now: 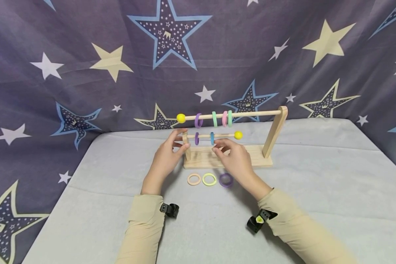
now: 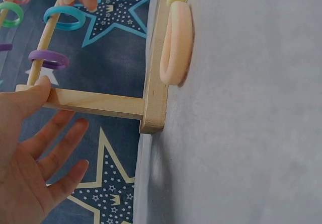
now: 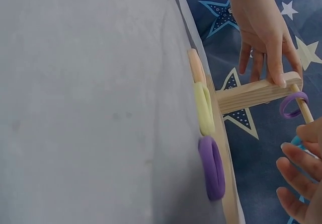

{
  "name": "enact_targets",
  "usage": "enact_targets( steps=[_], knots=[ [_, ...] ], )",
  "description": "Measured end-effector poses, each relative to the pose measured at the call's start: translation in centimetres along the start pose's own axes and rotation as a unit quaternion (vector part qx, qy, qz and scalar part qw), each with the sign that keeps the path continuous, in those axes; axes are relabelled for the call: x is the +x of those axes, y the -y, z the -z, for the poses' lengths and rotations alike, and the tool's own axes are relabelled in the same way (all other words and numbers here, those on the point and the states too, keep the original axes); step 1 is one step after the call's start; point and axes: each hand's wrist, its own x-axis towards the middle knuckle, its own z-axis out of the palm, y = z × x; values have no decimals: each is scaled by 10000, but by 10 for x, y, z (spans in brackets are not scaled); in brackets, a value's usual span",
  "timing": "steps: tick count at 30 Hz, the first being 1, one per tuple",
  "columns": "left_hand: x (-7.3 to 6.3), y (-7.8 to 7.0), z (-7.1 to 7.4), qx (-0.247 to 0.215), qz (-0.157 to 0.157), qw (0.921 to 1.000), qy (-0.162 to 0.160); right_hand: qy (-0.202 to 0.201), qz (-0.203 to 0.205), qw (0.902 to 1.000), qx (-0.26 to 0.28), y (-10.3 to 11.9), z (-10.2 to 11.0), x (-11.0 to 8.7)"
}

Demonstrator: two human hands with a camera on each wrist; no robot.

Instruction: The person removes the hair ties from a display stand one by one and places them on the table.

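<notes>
My left hand [image 1: 165, 156] grips the short post [image 2: 100, 103] of a wooden ring stand [image 1: 201, 158], its thumb on the near side and its fingers behind. From that post runs the lower rod [image 1: 224, 135], with a yellow ball [image 1: 238, 135] at its free end. A purple ring [image 1: 197, 139] hangs on this rod near the post, and a blue ring [image 1: 212, 138] hangs farther along. My right hand [image 1: 235, 157] pinches the blue ring between thumb and forefinger, its other fingers loosely bent. In the right wrist view those fingers mostly hide the blue ring.
Above, a longer rod [image 1: 257, 113] carries a purple ring [image 1: 196, 121], two green rings and a pink ring [image 1: 224, 119]. Peach [image 1: 194, 184], yellow [image 1: 209, 184] and purple [image 1: 226, 186] rings lie before the base. A tall post [image 1: 275, 134] rises at right; a starry cloth [image 1: 85, 91] hangs behind.
</notes>
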Motion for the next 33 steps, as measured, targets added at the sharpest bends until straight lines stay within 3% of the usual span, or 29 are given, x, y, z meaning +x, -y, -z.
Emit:
enact_targets(
  steps=[17, 33],
  knots=[
    [0, 0, 0, 6, 7, 10000, 7, 19, -148, 9998, 165, -1, -8, 1],
    [0, 0, 0, -3, -16, 10000, 11, -440, 70, 9988, 215, 1, -9, 2]
  ],
)
